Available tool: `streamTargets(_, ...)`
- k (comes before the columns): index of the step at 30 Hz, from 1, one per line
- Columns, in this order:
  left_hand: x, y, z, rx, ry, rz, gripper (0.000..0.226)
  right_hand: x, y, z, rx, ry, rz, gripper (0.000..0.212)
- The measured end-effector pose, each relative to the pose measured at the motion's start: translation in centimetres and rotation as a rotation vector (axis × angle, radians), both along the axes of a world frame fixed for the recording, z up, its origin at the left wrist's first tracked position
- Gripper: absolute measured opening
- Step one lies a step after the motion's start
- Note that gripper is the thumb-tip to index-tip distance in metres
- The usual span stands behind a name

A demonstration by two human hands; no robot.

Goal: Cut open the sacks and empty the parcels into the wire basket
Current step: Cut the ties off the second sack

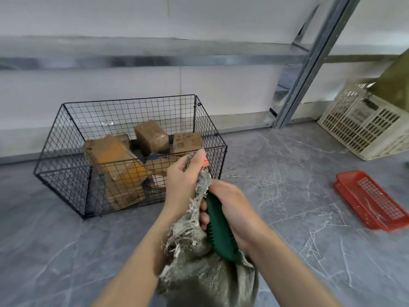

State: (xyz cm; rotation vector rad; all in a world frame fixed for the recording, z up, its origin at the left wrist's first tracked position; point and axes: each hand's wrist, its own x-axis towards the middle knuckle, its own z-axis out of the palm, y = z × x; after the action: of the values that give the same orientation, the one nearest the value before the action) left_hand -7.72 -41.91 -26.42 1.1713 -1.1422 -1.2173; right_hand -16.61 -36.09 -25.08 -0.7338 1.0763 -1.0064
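A grey-green woven sack (205,278) with a frayed top hangs in front of me. My left hand (183,176) grips its bunched neck, where a bit of red tag shows. My right hand (230,209) holds a green-handled cutter (219,227) against the sack just below the left hand; its blade is hidden. Behind them on the floor stands the black wire basket (73,138). Several brown cardboard parcels (152,136) lie inside it.
A cream plastic crate (363,127) leans at the right by a metal shelf post (309,69). A red plastic tray (371,200) lies on the grey tile floor at the right. A white wall with a metal rail runs behind the basket.
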Motion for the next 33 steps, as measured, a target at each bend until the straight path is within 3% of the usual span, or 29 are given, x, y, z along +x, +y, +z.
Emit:
streamTargets(3, 0.2, 0.2, 0.1, -0.025, 0.010, 0.055, 0.026, 0.7, 0.1, 0.0, 0.006, 0.024, -0.028, 0.055)
streamTargets(8, 0.4, 0.4, 0.3, -0.077, 0.018, 0.118, 0.036, 1.5, 0.1, -0.2, -0.001, 0.025, -0.025, 0.045)
streamTargets(23, 0.5, -0.2, -0.3, -0.162, -0.020, 0.118, 0.046, 2.0, -0.1, -0.9, -0.006, 0.019, -0.122, 0.041)
streamTargets(33, 0.2, -0.6, -0.8, -0.147, -0.032, 0.113, 0.040, 1.8, -0.5, -1.6, -0.014, 0.077, -0.154, 0.032)
